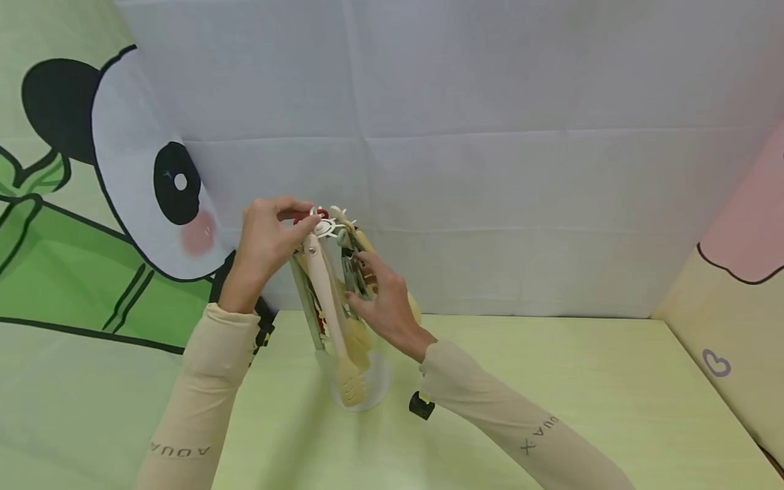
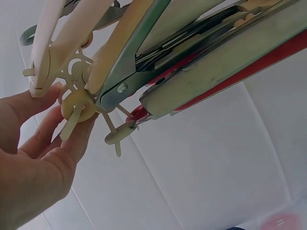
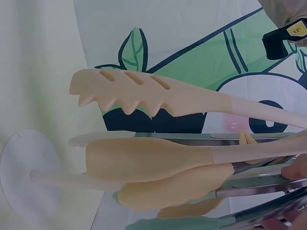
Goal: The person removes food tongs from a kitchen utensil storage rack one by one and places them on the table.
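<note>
A utensil stand with a round white base and a crown of white hooks carries several kitchen tongs. My left hand pinches the crown at the top, its fingertips beside the handle end of the cream tongs. Seen from the left wrist, those fingers reach around a yellowish knob at the hub. Lower on the right side, my right hand has thumb and forefinger around green-and-metal tongs. One fingertip lies against the tongs' metal arm in the right wrist view.
Pale yellow tabletop extends to the right of the stand. Behind it hangs a white cloth backdrop, with a panda-printed sheet at left. Other hanging utensils include serrated beige tongs and red-edged tongs. Each wrist wears a black camera mount.
</note>
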Demonstrator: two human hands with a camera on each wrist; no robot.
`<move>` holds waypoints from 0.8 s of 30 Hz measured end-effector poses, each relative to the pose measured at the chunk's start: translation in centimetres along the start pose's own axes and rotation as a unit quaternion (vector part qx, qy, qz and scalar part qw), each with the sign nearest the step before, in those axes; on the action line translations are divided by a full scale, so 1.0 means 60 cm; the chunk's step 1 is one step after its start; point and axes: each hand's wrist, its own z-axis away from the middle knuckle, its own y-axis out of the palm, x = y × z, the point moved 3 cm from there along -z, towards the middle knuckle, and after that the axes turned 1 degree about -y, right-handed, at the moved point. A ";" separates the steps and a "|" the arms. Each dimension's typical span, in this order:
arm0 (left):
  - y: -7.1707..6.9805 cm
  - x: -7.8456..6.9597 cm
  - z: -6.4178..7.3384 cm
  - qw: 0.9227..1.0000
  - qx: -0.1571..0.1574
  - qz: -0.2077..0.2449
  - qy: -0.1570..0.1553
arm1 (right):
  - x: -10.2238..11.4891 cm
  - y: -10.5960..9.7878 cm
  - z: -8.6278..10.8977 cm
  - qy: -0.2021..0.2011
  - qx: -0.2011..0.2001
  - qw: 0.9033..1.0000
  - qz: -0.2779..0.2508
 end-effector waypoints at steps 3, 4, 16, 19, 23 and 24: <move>0.001 0.001 -0.002 1.000 0.001 -0.001 0.000 | 0.000 -0.002 0.001 -0.010 -0.004 1.000 -0.013; 0.002 0.001 -0.003 1.000 0.001 0.000 -0.002 | 0.000 -0.004 0.002 -0.013 -0.007 1.000 -0.018; 0.007 -0.005 -0.005 1.000 0.004 0.001 -0.025 | -0.006 -0.017 0.006 -0.056 -0.045 0.995 -0.066; 0.008 -0.006 -0.008 1.000 0.000 -0.001 -0.024 | -0.003 -0.024 0.003 -0.062 -0.049 0.994 -0.081; 0.009 -0.007 -0.009 1.000 -0.008 -0.002 -0.025 | 0.024 -0.041 0.004 -0.060 -0.042 0.993 -0.092; 0.010 -0.007 -0.009 1.000 -0.010 -0.003 -0.026 | 0.032 -0.046 0.005 -0.058 -0.037 0.993 -0.093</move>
